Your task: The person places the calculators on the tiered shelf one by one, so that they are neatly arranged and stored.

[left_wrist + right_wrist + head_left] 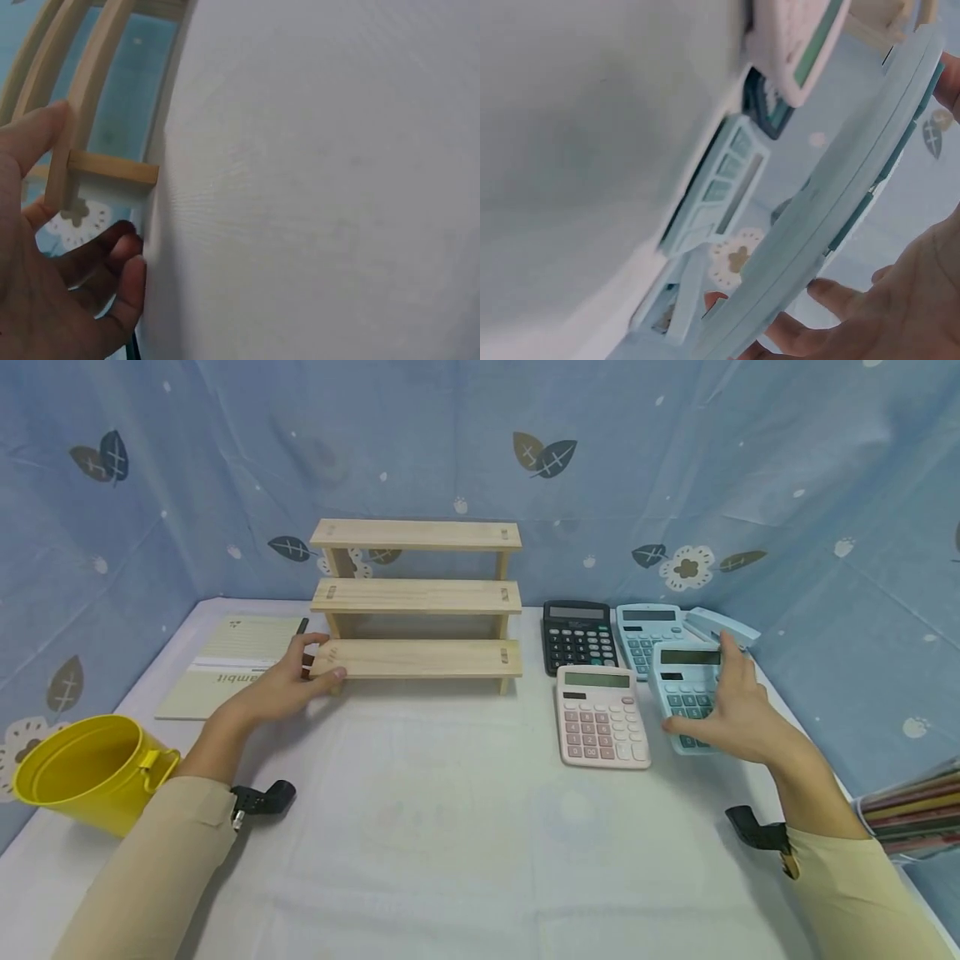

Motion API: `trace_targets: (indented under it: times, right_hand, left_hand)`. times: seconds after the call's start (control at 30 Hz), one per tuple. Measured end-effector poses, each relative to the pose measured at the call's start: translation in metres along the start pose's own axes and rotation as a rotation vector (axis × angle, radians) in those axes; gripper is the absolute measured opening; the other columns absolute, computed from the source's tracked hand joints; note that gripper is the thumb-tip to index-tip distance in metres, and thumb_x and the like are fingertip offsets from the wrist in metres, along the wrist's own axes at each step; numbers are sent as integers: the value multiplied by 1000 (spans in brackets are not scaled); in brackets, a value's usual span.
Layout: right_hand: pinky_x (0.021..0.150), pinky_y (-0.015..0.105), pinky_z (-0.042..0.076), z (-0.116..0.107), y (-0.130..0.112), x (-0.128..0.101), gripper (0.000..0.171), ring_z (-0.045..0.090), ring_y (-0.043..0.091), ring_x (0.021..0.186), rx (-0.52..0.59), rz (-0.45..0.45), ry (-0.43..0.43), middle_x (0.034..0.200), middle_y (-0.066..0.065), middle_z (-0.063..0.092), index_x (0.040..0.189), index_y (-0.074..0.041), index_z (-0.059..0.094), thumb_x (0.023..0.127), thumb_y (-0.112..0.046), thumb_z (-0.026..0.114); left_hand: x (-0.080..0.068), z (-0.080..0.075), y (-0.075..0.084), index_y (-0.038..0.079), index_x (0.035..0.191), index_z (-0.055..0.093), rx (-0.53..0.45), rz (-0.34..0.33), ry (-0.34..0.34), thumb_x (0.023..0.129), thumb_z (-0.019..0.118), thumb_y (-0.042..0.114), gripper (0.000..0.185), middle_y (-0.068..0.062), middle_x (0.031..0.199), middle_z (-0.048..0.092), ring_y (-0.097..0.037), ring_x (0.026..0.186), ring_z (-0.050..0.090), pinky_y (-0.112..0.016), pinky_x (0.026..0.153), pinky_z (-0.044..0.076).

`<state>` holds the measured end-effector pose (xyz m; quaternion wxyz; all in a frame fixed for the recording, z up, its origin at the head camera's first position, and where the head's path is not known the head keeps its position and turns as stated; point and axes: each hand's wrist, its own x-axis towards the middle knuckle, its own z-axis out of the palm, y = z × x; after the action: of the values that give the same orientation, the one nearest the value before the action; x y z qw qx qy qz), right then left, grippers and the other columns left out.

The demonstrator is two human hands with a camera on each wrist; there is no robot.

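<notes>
My left hand [273, 689] pinches the left end of the lowest board of a three-tier wooden rack [420, 658]. In the left wrist view its thumb [45, 131] lies against the board while the other fingers curl below. On the right, my right hand [750, 722] holds a light blue calculator [678, 697] by its edges, thumb at the left side and fingers at the far right. The right wrist view shows that calculator [832, 187] raised and tilted. Around it are a pink calculator [603, 718], a black calculator [577, 635] and another light blue calculator [637, 617].
A light blue stapler [723, 627] lies behind the right hand. Left of the rack is a notebook [251, 643] with a dark pen [302, 625]. A yellow bucket [112, 793] stands by the left forearm, and upright books [911, 810] sit at the right edge.
</notes>
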<state>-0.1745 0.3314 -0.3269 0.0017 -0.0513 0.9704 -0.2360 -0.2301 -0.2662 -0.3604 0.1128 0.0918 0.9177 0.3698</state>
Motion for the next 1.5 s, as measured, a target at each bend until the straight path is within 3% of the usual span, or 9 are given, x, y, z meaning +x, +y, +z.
trace_targets:
  times: [0.37, 0.6, 0.9, 1.13, 1.3, 1.5]
  right_hand:
    - [104, 82, 20, -13, -27, 11, 145, 7, 61, 146, 48, -51, 34, 165, 30, -19, 158, -13, -30, 77, -34, 88]
    - [104, 82, 23, -17, -50, 21, 144, 13, 61, 145, 50, -84, 32, 166, 29, -13, 159, -18, -28, 77, -33, 89]
    - [110, 79, 17, -16, -84, 41, 139, -2, 51, 154, 84, -116, 35, 169, 20, -15, 161, -23, -24, 78, -35, 88]
    - [107, 79, 24, -12, -103, 49, 138, 15, 55, 150, 107, -126, 82, 170, 19, -12, 162, -29, -20, 77, -37, 88]
    - [111, 78, 17, -12, -116, 54, 136, 0, 46, 156, 129, -168, 85, 171, 16, -11, 162, -27, -19, 79, -36, 87]
    - [110, 79, 19, -8, -129, 61, 134, 1, 47, 155, 138, -190, 68, 170, 18, -10, 163, -27, -18, 79, -36, 86]
  left_hand:
    - [-3, -3, 1, 26, 163, 2, 23, -82, -9, 98, 55, 66, 93, -31, 146, 41, -46, 129, 48, -58, 97, 43]
    - [1, -4, -2, 27, 163, 6, -10, -86, -3, 95, 60, 65, 95, -29, 147, 41, -43, 128, 49, -48, 89, 48]
    - [4, -4, -1, 28, 162, 7, -50, -84, -12, 96, 63, 62, 93, -30, 148, 39, -44, 132, 46, -50, 93, 46]
    - [3, -5, 5, 30, 162, 8, -30, -86, -5, 95, 62, 65, 94, -28, 147, 41, -44, 132, 47, -54, 95, 45]
    - [3, -5, 4, 29, 162, 8, -28, -90, -2, 94, 62, 65, 94, -29, 147, 40, -44, 133, 46, -54, 95, 45]
    - [2, -4, -4, 28, 162, 8, -37, -91, 4, 95, 62, 65, 94, -30, 147, 40, -44, 133, 44, -55, 97, 44]
